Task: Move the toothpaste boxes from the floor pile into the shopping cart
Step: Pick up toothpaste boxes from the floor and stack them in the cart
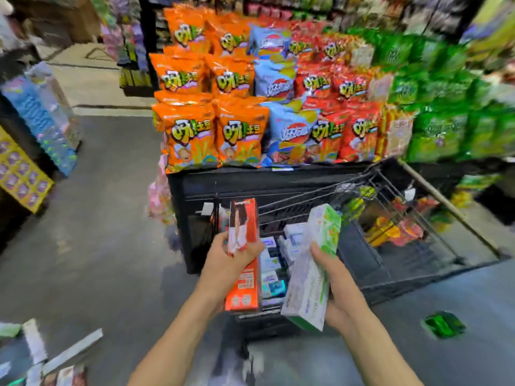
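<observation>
Red box (243, 257): long toothpaste carton, standing nearly upright, long axis running from the near end low to the far end high, top leaning slightly away. The left hand (231, 263) is gripping it at mid-length, fingers curled round the front face, thumb side behind.

White-green box (312, 266): long carton, tilting, near end low and left, far end pointing up and right toward the cart (418, 277). The right hand (334, 277) is holding it from its right side, thumb lying on the top face, fingers wrapping underneath.

Both boxes are hovering over the near end of the cart, above stacked boxes (276, 263) lying inside.

Beyond: snack bags (211, 129) filling a display. Loose boxes (55, 358) are lying on the floor (106, 218), lower left, blurred.
</observation>
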A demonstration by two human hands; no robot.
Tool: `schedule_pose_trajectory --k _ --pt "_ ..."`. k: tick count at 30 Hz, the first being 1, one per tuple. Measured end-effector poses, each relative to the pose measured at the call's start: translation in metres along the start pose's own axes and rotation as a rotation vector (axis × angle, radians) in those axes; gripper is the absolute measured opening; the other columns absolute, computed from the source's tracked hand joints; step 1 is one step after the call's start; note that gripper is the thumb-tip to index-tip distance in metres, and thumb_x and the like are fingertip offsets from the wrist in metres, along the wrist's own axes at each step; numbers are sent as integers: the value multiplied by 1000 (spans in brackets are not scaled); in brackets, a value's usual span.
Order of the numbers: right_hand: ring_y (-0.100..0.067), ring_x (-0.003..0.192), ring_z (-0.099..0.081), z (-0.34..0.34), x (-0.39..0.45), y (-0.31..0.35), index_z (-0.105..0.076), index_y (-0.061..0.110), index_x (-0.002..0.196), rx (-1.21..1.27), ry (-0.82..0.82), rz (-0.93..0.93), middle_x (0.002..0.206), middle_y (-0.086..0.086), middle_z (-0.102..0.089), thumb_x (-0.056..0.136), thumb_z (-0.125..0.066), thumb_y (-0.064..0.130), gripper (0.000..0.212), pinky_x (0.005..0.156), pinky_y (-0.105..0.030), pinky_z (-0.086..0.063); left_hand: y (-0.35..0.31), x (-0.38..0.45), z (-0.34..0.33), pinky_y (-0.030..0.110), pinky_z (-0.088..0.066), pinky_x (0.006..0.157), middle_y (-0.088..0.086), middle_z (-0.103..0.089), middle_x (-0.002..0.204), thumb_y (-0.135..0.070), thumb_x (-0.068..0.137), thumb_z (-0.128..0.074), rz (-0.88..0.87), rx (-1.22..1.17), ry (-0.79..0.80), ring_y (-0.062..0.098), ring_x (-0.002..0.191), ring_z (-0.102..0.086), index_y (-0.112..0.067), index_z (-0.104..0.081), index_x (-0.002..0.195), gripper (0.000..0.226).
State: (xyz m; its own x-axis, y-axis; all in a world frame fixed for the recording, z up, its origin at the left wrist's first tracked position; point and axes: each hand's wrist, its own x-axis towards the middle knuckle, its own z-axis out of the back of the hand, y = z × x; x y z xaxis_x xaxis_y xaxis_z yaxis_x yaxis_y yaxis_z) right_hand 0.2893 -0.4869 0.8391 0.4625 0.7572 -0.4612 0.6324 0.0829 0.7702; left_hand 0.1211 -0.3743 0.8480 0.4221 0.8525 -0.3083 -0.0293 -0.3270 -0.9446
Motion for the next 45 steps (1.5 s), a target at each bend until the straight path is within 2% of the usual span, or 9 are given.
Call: schedule_pose_trajectory --k 4,10,15,20,23,30,33,39,45 --pt "-32 106 -65 30 33 17 -64 14 130 -73 -14 80 114 -12 -71 80 -83 19 54 103 -56 -47 9 42 -36 37 -59 70 8 -74 99 -24 75 -88 23 89 17 17 76 -72 -20 -54 115 53" --pt "-22 85 -75 72 122 54 -53 21 123 -332 -128 24 101 -5 -75 79 -84 22 53 74 -42 -60 19 125 -84 20 -52 57 -4 -74 90 -32 83 -82 16 388 23 9 69 -72 -26 -52 109 40" --pt "-18 98 -71 109 206 72 -47 25 124 -575 -52 -55 112 -1 -72 69 -89 40 71 91 -44 -57 43 208 -104 39 -58 70 -4 -70 83 -39 79 -75 37 792 63 15 69 -68 -30 -52 103 34" --pt "7 69 -62 134 279 58 -45 30 125 -754 35 -123 110 4 -64 81 -83 29 58 60 -12 -49 112 297 -102 39 -49 81 -4 -53 101 -56 67 -56 -48 1100 167 20 93 -55 -24 -57 116 58" --pt "8 69 -54 151 317 32 -43 36 124 -874 50 -89 101 17 -54 82 -83 26 59 56 -6 -42 170 352 -96 39 -47 88 7 -58 117 -44 76 -68 -112 1368 267 32 112 -53 -15 -52 134 67" --pt "7 83 -67 190 380 -48 -68 54 96 -1036 164 -138 99 9 -73 67 -91 15 54 72 -17 -53 280 441 -71 32 -53 57 9 -69 85 -40 53 -93 -386 1667 347 33 72 -66 -8 -70 109 68" --pt "15 73 -63 205 390 -76 -67 35 100 -1087 157 -198 86 13 -74 66 -84 -1 53 63 -4 -45 316 461 -60 38 -57 69 15 -68 96 -33 63 -91 -460 1635 355 36 82 -63 -3 -66 122 71" --pt "9 100 -59 221 395 -100 -42 60 120 -1291 238 -321 118 25 -59 61 -81 44 72 76 -10 -48 331 460 -55 44 -48 91 19 -66 121 -28 90 -40 -569 1715 192 37 104 -56 -1 -66 123 50" --pt "-3 99 -55 213 405 -102 -37 47 144 -1505 416 -154 121 28 -33 71 -67 57 80 84 -28 -52 300 435 -56 45 -36 91 15 -61 120 -19 69 -83 -399 1754 111 37 107 -51 -6 -61 128 64"
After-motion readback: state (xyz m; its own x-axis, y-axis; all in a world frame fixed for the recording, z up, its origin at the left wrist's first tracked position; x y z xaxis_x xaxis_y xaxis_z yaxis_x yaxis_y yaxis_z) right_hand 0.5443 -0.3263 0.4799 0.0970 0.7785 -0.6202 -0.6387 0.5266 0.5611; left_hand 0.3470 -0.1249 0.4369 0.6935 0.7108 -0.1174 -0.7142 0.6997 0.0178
